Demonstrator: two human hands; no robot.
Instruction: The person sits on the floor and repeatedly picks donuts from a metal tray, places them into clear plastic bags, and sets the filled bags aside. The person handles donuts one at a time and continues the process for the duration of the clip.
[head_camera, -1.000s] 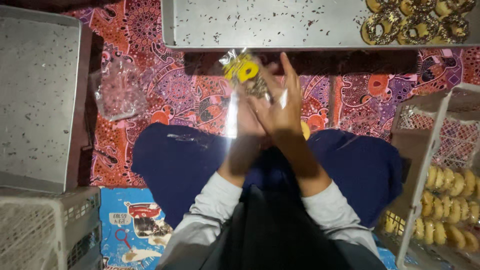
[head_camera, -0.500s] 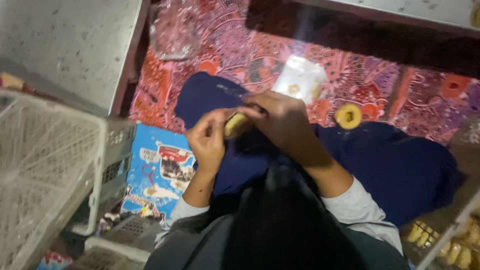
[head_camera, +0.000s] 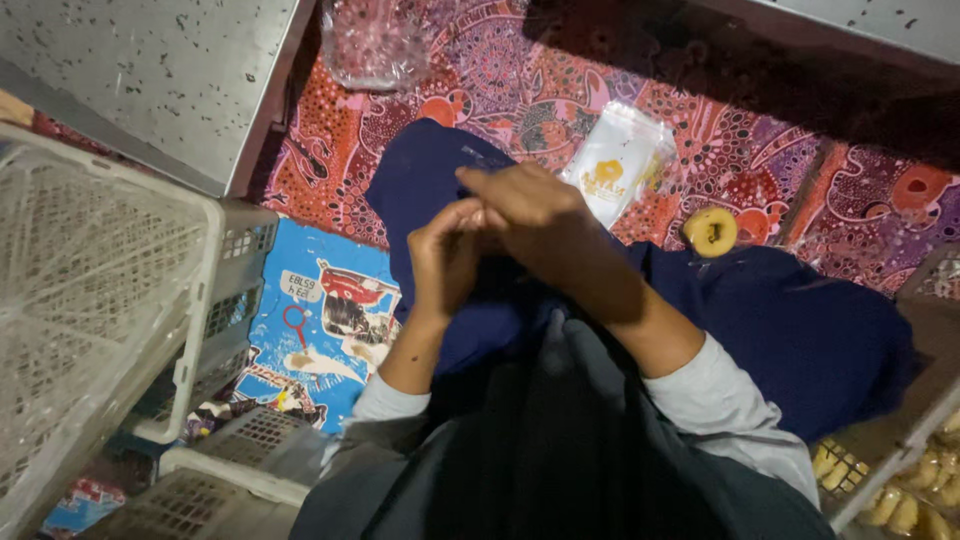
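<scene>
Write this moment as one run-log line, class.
left hand touching right hand over lap | clear packet on mat | ring pastry beside it

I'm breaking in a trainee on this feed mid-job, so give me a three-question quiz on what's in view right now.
1. True or false: the ring-shaped pastry is inside the clear printed packet.
2. Which lies nearer the pastry? A) the white plastic crates B) the clear printed packet
3. Fill in: the left hand and right hand meet over the person's dark blue ____.

Key:
1. False; it lies bare on the patterned red cloth, apart from the packet.
2. B
3. Garment covering the lap. Whether the hands hold anything cannot be told.
</scene>
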